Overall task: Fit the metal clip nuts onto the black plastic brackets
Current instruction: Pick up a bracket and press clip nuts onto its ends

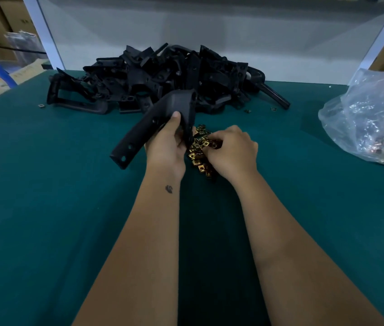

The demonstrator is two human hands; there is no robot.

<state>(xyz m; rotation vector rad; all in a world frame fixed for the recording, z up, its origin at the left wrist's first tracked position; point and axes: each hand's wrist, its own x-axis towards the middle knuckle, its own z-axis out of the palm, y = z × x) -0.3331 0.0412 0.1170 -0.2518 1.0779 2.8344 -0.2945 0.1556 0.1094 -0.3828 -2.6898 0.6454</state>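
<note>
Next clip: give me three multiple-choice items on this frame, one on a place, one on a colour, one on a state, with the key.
1. Where is the bracket pile?
A. far side of the table
B. on the floor
C. inside the bag

2. What colour is the table cover?
A. red
B. teal green
C. white

3. What does the left hand do?
A. lies flat
B. hangs idle
C. grips a black bracket

Key: 1 A, the pile lies beyond the hands; 2 B, teal throughout; 3 C, thumb curls over the bracket while the right hand is at the clip nuts.

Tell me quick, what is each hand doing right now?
Left hand: holds a black bracket, fingers curled round it.
Right hand: fingers curled down in the pile of clip nuts; whether it has pinched one cannot be told.
</note>
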